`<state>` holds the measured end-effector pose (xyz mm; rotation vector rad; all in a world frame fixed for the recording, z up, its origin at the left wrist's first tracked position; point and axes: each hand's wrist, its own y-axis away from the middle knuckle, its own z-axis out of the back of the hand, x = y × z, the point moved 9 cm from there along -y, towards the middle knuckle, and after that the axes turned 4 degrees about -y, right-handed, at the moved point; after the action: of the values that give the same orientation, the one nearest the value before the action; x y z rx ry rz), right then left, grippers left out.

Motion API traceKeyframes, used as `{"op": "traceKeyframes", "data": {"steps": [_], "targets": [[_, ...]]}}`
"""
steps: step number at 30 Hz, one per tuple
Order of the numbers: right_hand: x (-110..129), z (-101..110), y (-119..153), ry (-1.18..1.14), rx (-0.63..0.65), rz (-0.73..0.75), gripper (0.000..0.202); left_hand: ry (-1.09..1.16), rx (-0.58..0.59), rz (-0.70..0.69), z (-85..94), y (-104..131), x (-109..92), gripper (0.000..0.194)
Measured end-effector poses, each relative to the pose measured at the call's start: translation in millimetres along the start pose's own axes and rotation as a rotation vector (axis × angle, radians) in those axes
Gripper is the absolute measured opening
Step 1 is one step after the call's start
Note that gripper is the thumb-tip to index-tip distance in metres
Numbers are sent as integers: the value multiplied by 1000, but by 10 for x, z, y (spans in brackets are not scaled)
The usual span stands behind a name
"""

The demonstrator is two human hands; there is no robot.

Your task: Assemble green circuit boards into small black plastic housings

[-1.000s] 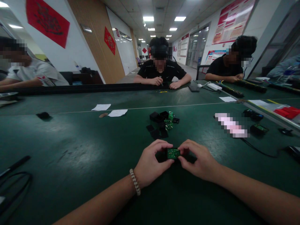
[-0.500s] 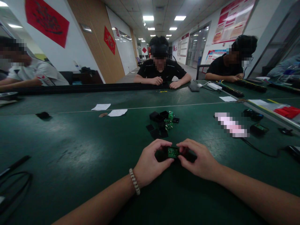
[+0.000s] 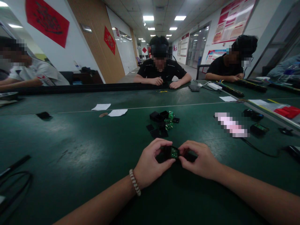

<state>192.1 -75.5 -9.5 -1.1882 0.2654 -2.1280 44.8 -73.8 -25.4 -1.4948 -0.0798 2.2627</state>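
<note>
Between my hands is a small black plastic case (image 3: 167, 151) with a green circuit board (image 3: 174, 152) showing in its open side. My left hand (image 3: 151, 161) grips the case between thumb and fingers from the left; a beaded bracelet circles that wrist. From the right, my right hand (image 3: 202, 159) pinches the edge of the same case with thumb and fingertips. Just beyond lies a cluster of black cases (image 3: 154, 116), flat black covers (image 3: 155, 133) and loose green circuit boards (image 3: 169, 126). The underside of the held case is hidden.
Two paper slips (image 3: 117, 112) lie left of the cluster on the green table (image 3: 70, 175). A blurred pink object (image 3: 231, 124) with a cable and another boxed circuit board (image 3: 259, 128) are at right. Black cables (image 3: 16, 184) lie at left. Several people sit around the table.
The case has turned and tilted in my fingers, so the circuit board shows narrower and more of the case's dark left side is visible. Both hands stay nearly in place.
</note>
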Motion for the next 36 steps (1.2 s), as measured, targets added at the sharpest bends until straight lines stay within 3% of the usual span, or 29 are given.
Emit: {"op": "traceKeyframes", "data": {"steps": [15, 36], "targets": [[50, 3, 3, 13, 6, 40, 11, 61, 46, 63, -15, -9, 37, 37], [54, -13, 20, -55, 8, 125, 17, 133, 29, 27, -1, -20, 6, 35]]}}
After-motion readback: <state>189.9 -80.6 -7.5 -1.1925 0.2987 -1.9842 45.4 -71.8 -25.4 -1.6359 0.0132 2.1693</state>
